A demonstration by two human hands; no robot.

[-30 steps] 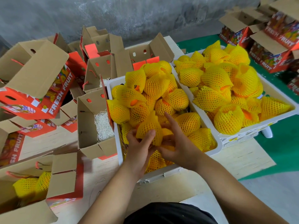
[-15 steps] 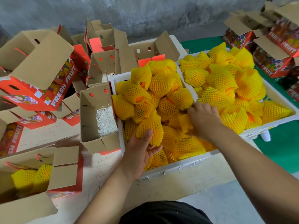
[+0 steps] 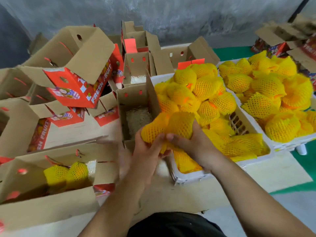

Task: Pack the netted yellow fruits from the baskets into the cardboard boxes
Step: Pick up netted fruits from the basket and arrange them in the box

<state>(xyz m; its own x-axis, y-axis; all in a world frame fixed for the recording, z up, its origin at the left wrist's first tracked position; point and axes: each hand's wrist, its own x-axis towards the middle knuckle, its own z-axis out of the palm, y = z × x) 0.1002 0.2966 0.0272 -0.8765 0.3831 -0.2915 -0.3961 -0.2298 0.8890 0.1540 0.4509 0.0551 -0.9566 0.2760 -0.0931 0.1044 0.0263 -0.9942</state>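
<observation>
Left hand (image 3: 147,149) gripping a netted yellow fruit (image 3: 153,130) from below, fingers curled round it. Right hand (image 3: 193,142) gripping a second netted fruit (image 3: 182,124), thumb across the near side, fingers wrapped behind. Both fruits touching one another, held above the near-left corner of the near white basket (image 3: 193,177), just beside the open cardboard box (image 3: 135,100) standing against that basket's left wall. Box interior lined with pale shredded filler (image 3: 138,117); no fruit visible inside it. Left forearm and box edge blurred by motion.

Near basket heaped with netted yellow fruits (image 3: 205,88), slotted side wall exposed toward the right. Second white basket (image 3: 290,144) to the right, touching the first, likewise heaped with netted fruits (image 3: 266,86).

Lower left: another open box (image 3: 51,209) holding two netted fruits (image 3: 66,171) side by side. Further left and behind: a jumble of red-and-brown boxes marked "FRESH FRUIT" (image 3: 77,82), flaps up, several tilted or stacked on one another. More such boxes (image 3: 282,41) at upper right, blurred. All set on a pale wooden table (image 3: 273,168); green floor (image 3: 304,171) beyond it on the right, grey wall (image 3: 171,14) behind.
</observation>
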